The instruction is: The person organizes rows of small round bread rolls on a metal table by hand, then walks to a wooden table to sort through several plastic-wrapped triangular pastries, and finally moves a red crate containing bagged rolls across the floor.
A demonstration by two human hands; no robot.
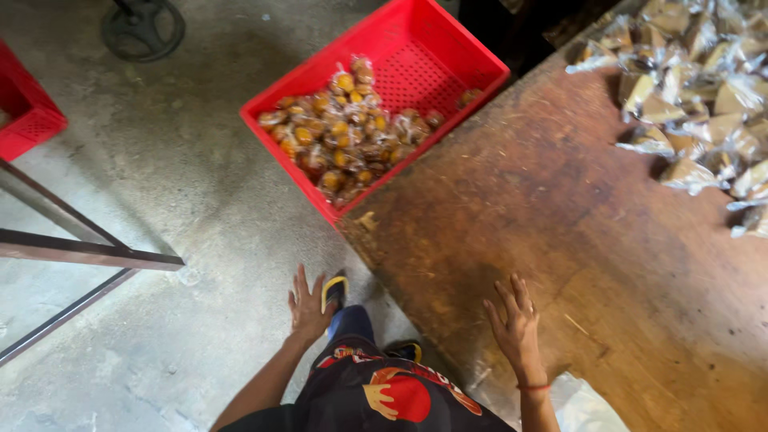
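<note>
Head view: both your hands are empty with fingers spread, right hand (516, 324) flat on the worn brown wooden surface (560, 240), left hand (308, 304) over the floor, near the red plastic crate (416, 40) of wrapped orange buns (344, 132).

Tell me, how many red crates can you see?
2. One red crate sits on the floor by the wooden table's corner, holding wrapped pastries. Another red crate is cut off at the left edge. More may lie out of view.
</note>
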